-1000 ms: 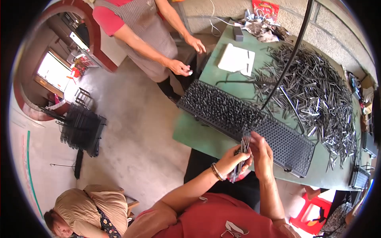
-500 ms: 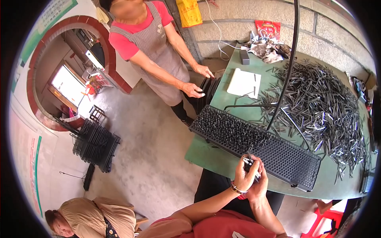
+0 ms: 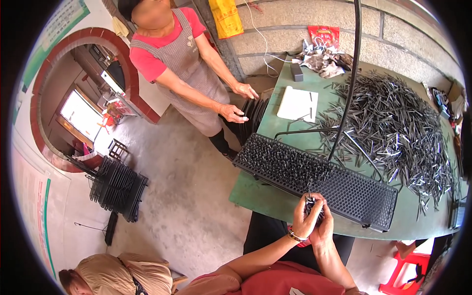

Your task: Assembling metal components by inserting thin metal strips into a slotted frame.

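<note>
In front of my body, at the near edge of the black perforated rack (image 3: 361, 196), my left hand (image 3: 303, 219) and my right hand (image 3: 323, 228) are cupped together. Between them both grip a bundle of slim dark pieces (image 3: 313, 206), their tips poking up near the thumbs. Many similar pieces (image 3: 280, 160) stand upright in the rack's holes over its left part, while bare holes show on the right. Fingers on the far sides of both hands are partly hidden.
A large heap of loose slim dark pieces (image 3: 398, 128) covers the right of the green table (image 3: 255, 191). A lamp-like black pole (image 3: 350, 88) rises behind the rack. White paper (image 3: 297, 103) lies at the back. A co-worker (image 3: 196, 93) stands left, hands over stacked black racks (image 3: 254, 118).
My hands have drawn slightly closer around the bundle, whose pieces now sit more upright. The view has shifted a little. The co-worker's hands remain over the stacked racks.
</note>
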`<state>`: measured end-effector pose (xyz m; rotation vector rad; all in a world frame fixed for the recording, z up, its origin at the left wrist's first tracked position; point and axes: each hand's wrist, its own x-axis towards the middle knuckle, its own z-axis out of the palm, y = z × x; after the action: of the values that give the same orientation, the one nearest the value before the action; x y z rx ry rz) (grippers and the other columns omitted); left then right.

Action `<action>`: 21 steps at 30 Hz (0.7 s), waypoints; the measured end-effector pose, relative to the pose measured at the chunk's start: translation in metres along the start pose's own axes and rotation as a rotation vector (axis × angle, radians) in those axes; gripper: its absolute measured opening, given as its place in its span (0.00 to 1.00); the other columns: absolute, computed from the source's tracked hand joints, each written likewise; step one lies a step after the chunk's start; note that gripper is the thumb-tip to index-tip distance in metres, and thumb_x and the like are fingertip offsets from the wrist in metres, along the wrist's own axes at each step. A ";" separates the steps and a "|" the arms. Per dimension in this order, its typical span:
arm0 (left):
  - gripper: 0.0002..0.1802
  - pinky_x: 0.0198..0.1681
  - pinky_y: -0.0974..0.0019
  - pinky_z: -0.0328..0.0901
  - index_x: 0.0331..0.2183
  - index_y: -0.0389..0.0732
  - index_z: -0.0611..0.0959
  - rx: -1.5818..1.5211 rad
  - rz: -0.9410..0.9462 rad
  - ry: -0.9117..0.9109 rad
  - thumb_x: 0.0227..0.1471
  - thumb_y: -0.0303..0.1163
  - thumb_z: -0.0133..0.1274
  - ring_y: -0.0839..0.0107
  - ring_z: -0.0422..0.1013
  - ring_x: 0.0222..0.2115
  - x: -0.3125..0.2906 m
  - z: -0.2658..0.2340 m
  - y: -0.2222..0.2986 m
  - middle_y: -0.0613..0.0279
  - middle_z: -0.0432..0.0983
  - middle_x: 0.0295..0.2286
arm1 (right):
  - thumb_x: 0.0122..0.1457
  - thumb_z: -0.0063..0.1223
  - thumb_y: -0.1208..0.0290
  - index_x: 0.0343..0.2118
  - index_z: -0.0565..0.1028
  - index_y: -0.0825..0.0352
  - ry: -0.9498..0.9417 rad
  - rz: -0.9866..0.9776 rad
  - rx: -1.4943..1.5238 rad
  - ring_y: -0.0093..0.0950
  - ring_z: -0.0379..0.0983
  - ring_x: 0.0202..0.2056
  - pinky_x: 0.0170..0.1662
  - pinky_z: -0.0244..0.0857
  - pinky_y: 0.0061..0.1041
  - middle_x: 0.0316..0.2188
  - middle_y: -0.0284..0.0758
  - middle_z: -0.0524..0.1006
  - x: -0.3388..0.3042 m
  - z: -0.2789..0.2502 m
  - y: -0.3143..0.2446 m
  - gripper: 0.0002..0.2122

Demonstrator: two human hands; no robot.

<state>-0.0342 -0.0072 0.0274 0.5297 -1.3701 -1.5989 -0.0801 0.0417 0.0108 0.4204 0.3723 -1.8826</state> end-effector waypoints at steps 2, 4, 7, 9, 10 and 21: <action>0.01 0.40 0.71 0.63 0.33 0.35 0.71 -0.002 -0.002 0.004 0.55 0.22 0.45 0.75 0.68 0.34 -0.002 0.000 0.002 0.59 0.72 0.31 | 0.62 0.43 0.59 0.35 0.72 0.64 -0.058 -0.067 -0.039 0.27 0.71 0.39 0.48 0.64 0.29 0.37 0.34 0.75 -0.002 0.000 0.000 0.13; 0.02 0.40 0.71 0.63 0.32 0.35 0.71 -0.099 -0.001 0.002 0.55 0.21 0.44 0.75 0.67 0.34 0.000 0.001 0.003 0.58 0.71 0.31 | 0.61 0.44 0.60 0.34 0.72 0.61 -0.052 -0.088 -0.040 0.24 0.70 0.38 0.46 0.64 0.27 0.33 0.30 0.74 -0.004 0.006 0.001 0.10; 0.02 0.42 0.69 0.62 0.32 0.34 0.71 -0.103 0.047 -0.026 0.54 0.21 0.43 0.73 0.67 0.34 0.000 -0.002 -0.001 0.56 0.71 0.31 | 0.62 0.44 0.60 0.33 0.72 0.61 -0.050 -0.121 -0.039 0.24 0.70 0.37 0.46 0.64 0.26 0.33 0.30 0.73 -0.003 0.002 0.002 0.10; 0.02 0.42 0.68 0.63 0.32 0.34 0.71 -0.069 0.094 -0.040 0.54 0.21 0.43 0.72 0.68 0.34 0.000 -0.002 -0.002 0.56 0.71 0.31 | 0.61 0.44 0.58 0.34 0.72 0.62 -0.041 -0.109 -0.047 0.24 0.70 0.37 0.46 0.64 0.26 0.34 0.31 0.74 -0.002 0.000 0.001 0.12; 0.02 0.42 0.68 0.63 0.31 0.34 0.72 -0.101 0.081 -0.033 0.53 0.21 0.44 0.72 0.68 0.34 0.001 -0.002 -0.003 0.56 0.71 0.31 | 0.61 0.44 0.58 0.34 0.72 0.62 -0.038 -0.111 -0.047 0.24 0.70 0.37 0.46 0.64 0.26 0.34 0.31 0.74 -0.002 0.000 0.000 0.12; 0.03 0.38 0.68 0.66 0.30 0.33 0.72 -0.039 0.144 0.028 0.55 0.22 0.45 0.71 0.70 0.31 0.006 -0.001 0.003 0.57 0.72 0.28 | 0.61 0.45 0.59 0.33 0.72 0.64 -0.011 -0.116 -0.041 0.24 0.70 0.36 0.46 0.64 0.26 0.31 0.29 0.73 0.002 0.007 0.000 0.12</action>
<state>-0.0351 -0.0129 0.0312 0.4195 -1.3229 -1.4935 -0.0817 0.0366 0.0160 0.3674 0.4345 -1.9860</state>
